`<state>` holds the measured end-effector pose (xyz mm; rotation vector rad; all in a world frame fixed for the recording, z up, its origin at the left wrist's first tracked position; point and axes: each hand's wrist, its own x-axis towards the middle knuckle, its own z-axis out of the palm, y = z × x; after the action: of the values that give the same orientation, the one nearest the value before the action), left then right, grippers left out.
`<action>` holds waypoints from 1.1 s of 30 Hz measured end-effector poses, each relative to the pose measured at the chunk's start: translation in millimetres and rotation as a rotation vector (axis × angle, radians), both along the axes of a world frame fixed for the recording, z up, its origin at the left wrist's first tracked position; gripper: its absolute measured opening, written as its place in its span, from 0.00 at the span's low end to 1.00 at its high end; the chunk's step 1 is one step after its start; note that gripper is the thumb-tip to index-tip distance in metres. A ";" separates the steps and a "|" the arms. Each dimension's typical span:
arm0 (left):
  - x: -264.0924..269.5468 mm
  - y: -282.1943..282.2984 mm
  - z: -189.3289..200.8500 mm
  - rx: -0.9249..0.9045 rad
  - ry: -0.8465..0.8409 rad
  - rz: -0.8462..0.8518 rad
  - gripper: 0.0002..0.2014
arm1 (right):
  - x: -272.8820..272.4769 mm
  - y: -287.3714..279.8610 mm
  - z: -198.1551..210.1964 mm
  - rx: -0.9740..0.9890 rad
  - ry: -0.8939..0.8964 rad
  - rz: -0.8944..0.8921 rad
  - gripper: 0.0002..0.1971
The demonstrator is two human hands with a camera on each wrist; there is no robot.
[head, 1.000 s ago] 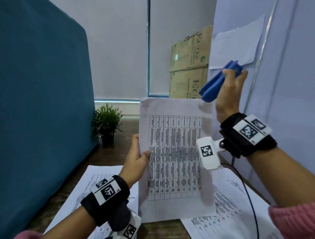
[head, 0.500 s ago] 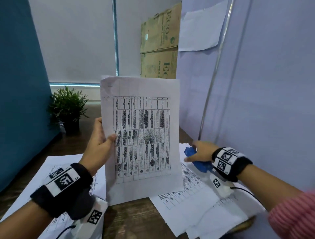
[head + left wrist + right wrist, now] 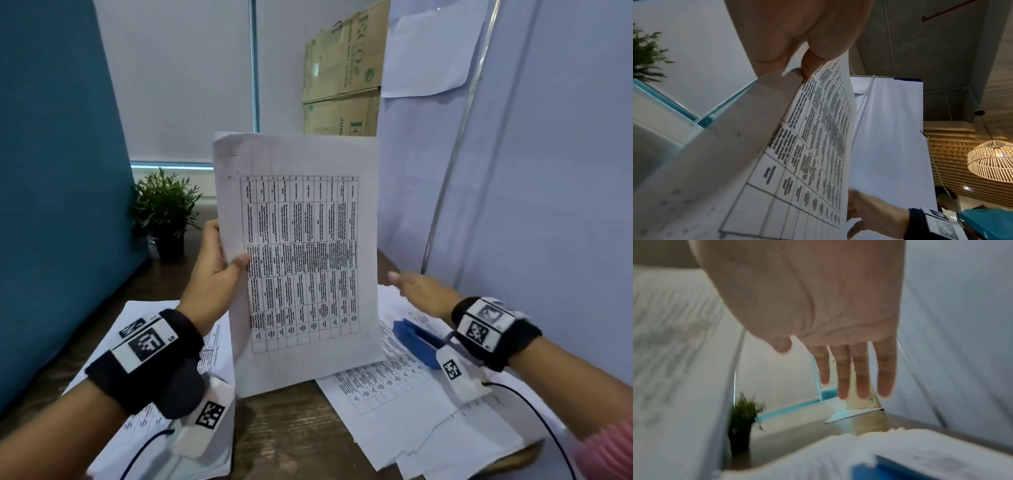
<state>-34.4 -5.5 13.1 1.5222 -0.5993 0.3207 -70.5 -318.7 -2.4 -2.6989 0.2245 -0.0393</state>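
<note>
Printed sheet (image 3: 301, 260): standing upright in portrait over the middle of the table, printed grid facing the person, its text running sideways
Left hand (image 3: 214, 274): pinching the sheet's left edge about halfway up, thumb (image 3: 239, 262) pressing on the printed face, the other fingers curling behind the paper
Right hand (image 3: 421, 291): holding nothing, palm facing down, fingers (image 3: 842, 378) stretching out straight and slightly spread, hovering just right of the sheet's right edge; whether it is touching that edge, cannot tell
Blue tool (image 3: 416, 342): lying on the right paper pile just under the right wrist, apart from the fingers
Right paper pile (image 3: 404, 407): printed pages lying fanned and overlapping below the right arm
Left paper pile (image 3: 144, 428): pages lying flat under the left forearm
Table (image 3: 287, 435): dark wood showing between the two piles; the sheet's lower edge is hanging close over it, contact cannot tell
Potted plant (image 3: 164, 212): standing at the back left, behind the left hand, beside the teal partition (image 3: 58, 205)
Cardboard boxes (image 3: 342, 68): standing stacked at the back, rising behind the sheet's top edge
</note>
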 end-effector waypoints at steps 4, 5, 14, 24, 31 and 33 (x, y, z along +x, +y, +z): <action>2.4 20.8 28.8 -0.017 -0.007 0.036 0.17 | -0.4 35.1 20.0 0.598 -0.158 0.160 0.37; 3.6 28.0 36.5 -0.016 -0.009 0.060 0.17 | 0.8 45.0 21.6 0.612 -0.185 0.227 0.32; 17.7 116.3 51.7 0.362 0.047 0.564 0.16 | 5.4 153.8 11.6 0.830 -0.119 0.501 0.05; 44.7 171.4 -45.4 1.056 0.357 0.606 0.22 | 7.9 212.6 -42.9 0.707 0.316 0.455 0.10; 47.9 166.7 -72.4 1.245 0.503 0.587 0.37 | 16.9 217.8 -68.8 0.577 0.467 0.417 0.15; 49.1 166.3 -71.5 1.320 0.532 0.577 0.39 | 18.6 217.2 -70.7 0.596 0.475 0.397 0.17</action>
<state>14.7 160.8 -58.4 2.9187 0.1819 -0.1287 -51.9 -101.5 -73.1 -2.0704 -0.1481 0.6789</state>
